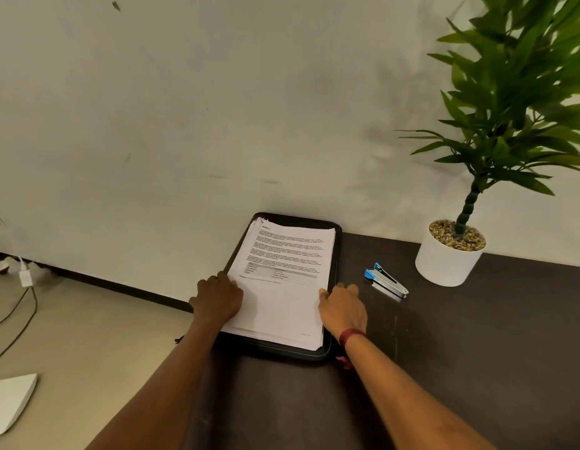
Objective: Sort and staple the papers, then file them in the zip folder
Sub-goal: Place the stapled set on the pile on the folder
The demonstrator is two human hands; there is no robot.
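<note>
Slippage looks likeliest: left hand (217, 300) at one side edge and right hand (342, 308) at the other flank the loose paper stack (282, 297), gripping or merely resting I cannot tell, atop the black zip folder (338, 251) by the worktop's (477, 368) left brink, so an uneven lift could spill sheets floorward.

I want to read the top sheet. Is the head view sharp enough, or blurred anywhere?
Head view: print on the papers is too small and soft to read; the plant has smeared leaves; the wide lens slants the table.
</note>
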